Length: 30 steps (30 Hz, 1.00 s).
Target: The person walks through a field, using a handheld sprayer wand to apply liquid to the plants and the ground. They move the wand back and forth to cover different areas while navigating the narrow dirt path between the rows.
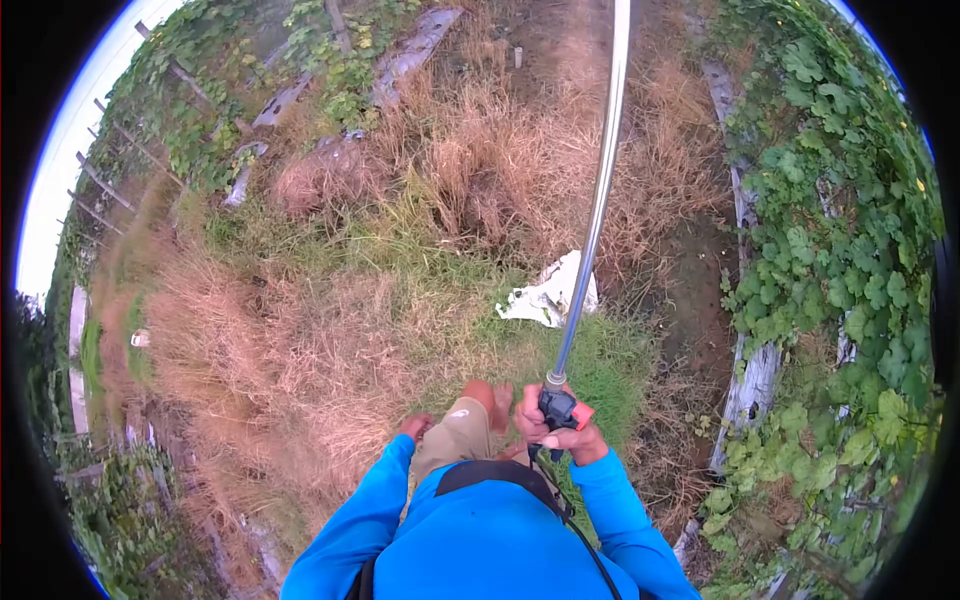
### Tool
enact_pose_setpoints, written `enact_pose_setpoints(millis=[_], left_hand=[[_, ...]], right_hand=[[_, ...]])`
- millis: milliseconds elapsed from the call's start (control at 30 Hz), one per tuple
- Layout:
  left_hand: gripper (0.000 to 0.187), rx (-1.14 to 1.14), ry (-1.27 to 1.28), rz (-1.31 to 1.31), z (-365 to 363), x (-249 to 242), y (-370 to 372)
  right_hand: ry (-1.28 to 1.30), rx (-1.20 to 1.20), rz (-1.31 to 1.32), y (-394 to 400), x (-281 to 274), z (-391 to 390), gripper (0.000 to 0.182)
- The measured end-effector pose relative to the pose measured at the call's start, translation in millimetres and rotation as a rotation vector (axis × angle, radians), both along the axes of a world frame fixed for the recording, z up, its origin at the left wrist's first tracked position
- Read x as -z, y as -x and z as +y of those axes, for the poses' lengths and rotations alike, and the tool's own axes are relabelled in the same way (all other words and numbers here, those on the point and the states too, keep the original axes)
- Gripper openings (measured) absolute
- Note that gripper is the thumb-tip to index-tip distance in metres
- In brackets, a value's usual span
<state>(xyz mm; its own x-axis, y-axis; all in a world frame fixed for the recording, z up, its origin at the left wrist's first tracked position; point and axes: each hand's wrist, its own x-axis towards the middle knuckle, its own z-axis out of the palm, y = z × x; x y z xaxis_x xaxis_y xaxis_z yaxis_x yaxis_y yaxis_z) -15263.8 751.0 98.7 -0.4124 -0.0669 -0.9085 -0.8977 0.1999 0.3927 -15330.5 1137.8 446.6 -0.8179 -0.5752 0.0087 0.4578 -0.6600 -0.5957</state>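
My right hand point(580, 440) is wrapped round the dark handle of a sprayer wand point(600, 190), in front of my waist. A red part point(581, 414) shows on the handle's right side. The long metal tube points forward, tilts slightly right and runs out of view at the top, so its tip is hidden. From the handle a black hose point(590, 545) passes down along my blue shirt. My left hand point(418, 426) hangs low beside my khaki trouser leg point(455, 440); its fingers are too small and turned away to make out.
Dry brown grass point(300, 350) with green patches covers the ground. A crumpled white sheet point(550, 290) lies ahead, behind the wand. Leafy vines point(820, 240) line the right side beside plastic sheeting point(750, 390). More vines and leaning poles point(105, 182) stand at left.
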Motion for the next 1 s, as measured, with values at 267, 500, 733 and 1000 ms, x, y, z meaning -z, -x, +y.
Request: enact_pose_setpoints(millis=[267, 500, 733, 1000], left_hand=[[0.031, 0.133, -0.055, -0.151, 46.0, 14.2, 76.9], [0.031, -0.07, -0.25, -0.161, 101.0, 61.4, 186.7], [0.029, -0.028, -0.266, 0.061, 154.0, 27.2, 348.9], [0.028, -0.186, -0.272, 0.113, 241.7, 72.2, 570.0]], right_hand=[[0.068, 0.122, 0.049, 83.8, 14.0, 39.7, 0.041], [0.323, -0.142, 0.172, 254.6, 22.6, 63.7, 0.036], [0.405, -0.272, 0.173, 411.4, 32.6, 66.8, 0.034], [0.421, -0.31, 0.161, 614.4, 56.5, 107.6, 0.038]])
